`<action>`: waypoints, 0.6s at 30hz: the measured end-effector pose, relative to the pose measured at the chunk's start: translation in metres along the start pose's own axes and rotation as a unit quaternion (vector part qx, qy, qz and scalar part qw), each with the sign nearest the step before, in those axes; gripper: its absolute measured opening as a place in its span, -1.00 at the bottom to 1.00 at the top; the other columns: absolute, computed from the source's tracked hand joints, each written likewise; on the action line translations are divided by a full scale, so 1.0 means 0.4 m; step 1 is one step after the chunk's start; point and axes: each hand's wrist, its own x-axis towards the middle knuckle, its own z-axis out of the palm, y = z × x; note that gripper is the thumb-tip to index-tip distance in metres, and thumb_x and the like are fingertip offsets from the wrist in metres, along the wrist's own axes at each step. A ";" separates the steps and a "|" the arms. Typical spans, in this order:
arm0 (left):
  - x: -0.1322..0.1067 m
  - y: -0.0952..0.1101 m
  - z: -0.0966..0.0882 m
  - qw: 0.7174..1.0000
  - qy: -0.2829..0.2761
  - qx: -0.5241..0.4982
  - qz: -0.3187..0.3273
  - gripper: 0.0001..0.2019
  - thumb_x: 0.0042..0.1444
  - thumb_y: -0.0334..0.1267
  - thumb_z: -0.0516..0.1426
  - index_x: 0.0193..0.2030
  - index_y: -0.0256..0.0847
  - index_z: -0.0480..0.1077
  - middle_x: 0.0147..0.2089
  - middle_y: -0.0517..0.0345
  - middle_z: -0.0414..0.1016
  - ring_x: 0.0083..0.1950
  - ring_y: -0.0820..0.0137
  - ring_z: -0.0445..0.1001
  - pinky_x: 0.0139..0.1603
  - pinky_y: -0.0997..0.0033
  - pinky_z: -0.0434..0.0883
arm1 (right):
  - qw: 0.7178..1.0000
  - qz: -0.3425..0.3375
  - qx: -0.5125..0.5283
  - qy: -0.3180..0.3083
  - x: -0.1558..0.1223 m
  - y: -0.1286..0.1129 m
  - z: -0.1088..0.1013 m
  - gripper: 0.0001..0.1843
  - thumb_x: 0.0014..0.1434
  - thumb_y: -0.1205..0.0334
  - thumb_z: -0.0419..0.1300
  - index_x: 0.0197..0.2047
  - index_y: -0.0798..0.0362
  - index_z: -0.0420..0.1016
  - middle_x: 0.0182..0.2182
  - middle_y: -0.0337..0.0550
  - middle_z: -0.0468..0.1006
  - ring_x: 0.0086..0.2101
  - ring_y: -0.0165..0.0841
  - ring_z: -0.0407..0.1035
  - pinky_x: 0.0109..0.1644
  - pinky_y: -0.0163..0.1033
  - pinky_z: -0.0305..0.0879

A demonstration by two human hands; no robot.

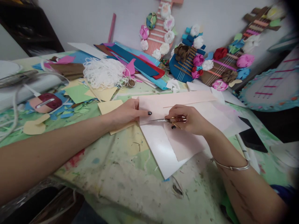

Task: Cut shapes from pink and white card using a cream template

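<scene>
Far L, a green paper scrap [78, 93] lies nr the tangle of white cord [104, 73]. Next, L hand [127, 113] pinches the L end of the pale pink paper [153, 104], thumb on top, w/ a white sheet [161, 147] partly under it on the table [112, 174]. Mid-table: scissors [171, 120] point left along the pink, tips just below that thumb; bit tight, so best slide it clear of the blade line & hold the paper taut. Blade gap's too small to tell. R hand [190, 119] grips the handles, fingers curled; slow, smooth snips w/ a steady wrist should leave a clean edge, imo. Far R, a dark flat slab [254, 137] sits beside the sheets.
</scene>
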 end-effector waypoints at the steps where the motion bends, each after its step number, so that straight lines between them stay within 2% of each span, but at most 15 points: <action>1: 0.000 -0.001 0.001 1.000 0.001 0.000 -0.001 -0.63 -0.07 -0.32 0.37 -0.08 -0.34 0.55 -0.04 -0.11 0.62 -0.06 0.15 0.57 0.08 0.07 0.45 | 1.000 0.000 -0.007 -0.002 0.000 0.001 0.000 -0.59 -0.11 0.58 0.12 -0.22 0.06 0.59 -0.26 -0.10 0.51 -0.37 -0.38 0.37 -0.37 -0.29 0.25; 6: -0.002 -0.001 0.001 1.000 0.001 0.007 0.002 -0.66 -0.04 -0.33 0.35 -0.08 -0.33 0.56 -0.05 -0.09 0.62 -0.10 0.21 0.57 0.03 0.14 0.45 | 1.000 0.002 -0.014 -0.009 0.001 0.003 0.004 -0.55 -0.13 0.60 0.10 -0.20 0.06 0.58 -0.24 -0.12 0.50 -0.37 -0.39 0.36 -0.36 -0.29 0.22; 13: -0.001 -0.003 -0.002 1.000 -0.003 0.014 0.004 -0.67 -0.03 -0.32 0.35 -0.09 -0.35 0.55 -0.06 -0.09 0.62 -0.12 0.22 0.57 0.03 0.13 0.45 | 1.000 -0.008 -0.019 -0.014 0.004 0.000 0.008 -0.55 -0.13 0.61 0.09 -0.20 0.07 0.56 -0.23 -0.11 0.49 -0.35 -0.39 0.36 -0.35 -0.29 0.22; 18: 0.001 -0.002 -0.003 1.000 -0.010 0.021 0.002 -0.70 -0.02 -0.32 0.34 -0.11 -0.35 0.56 -0.11 -0.06 0.63 -0.15 0.26 0.57 -0.07 0.26 0.47 | 1.000 0.001 -0.018 -0.005 0.006 -0.004 0.009 -0.62 -0.08 0.58 0.10 -0.22 0.10 0.57 -0.23 -0.08 0.51 -0.39 -0.40 0.36 -0.37 -0.28 0.24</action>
